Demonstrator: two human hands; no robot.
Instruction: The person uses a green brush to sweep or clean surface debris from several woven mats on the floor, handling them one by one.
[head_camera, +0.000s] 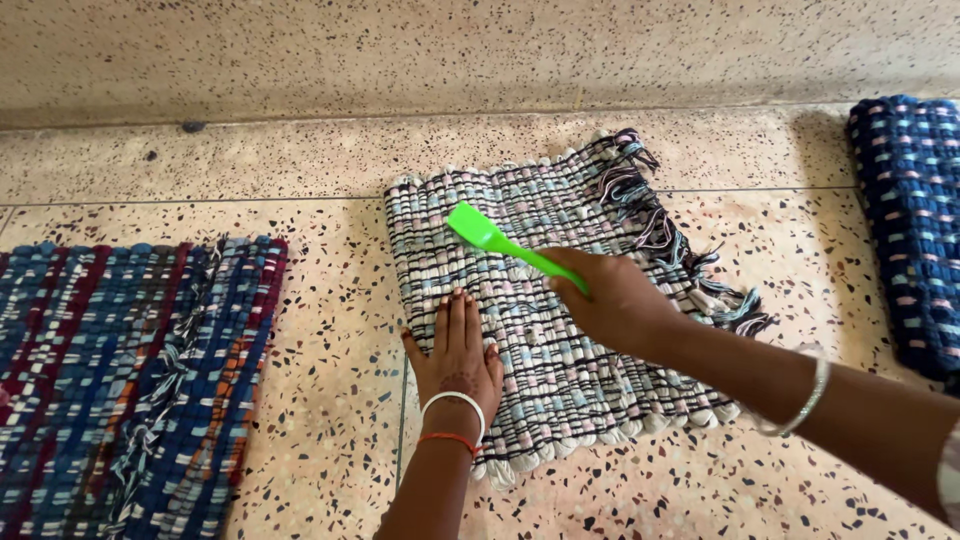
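Pale woven mat (560, 300) and green brush (500, 245), on speckled floor.

Mat: rectangular rag weave in white, pale blue and pink with black threads; lay flat and slightly askew on the floor, a dark-and-grey fringe along its far right edge, looped white ends along the near edge; its left near part was pressed under the left hand (458, 355), palm down, fingers together. Brush: bright green, a flat broad head on a slim handle; was held in the right hand (615, 300), which gripped the handle end; head pointed up-left, raised over the mat's upper middle, whether touching it could not be told.
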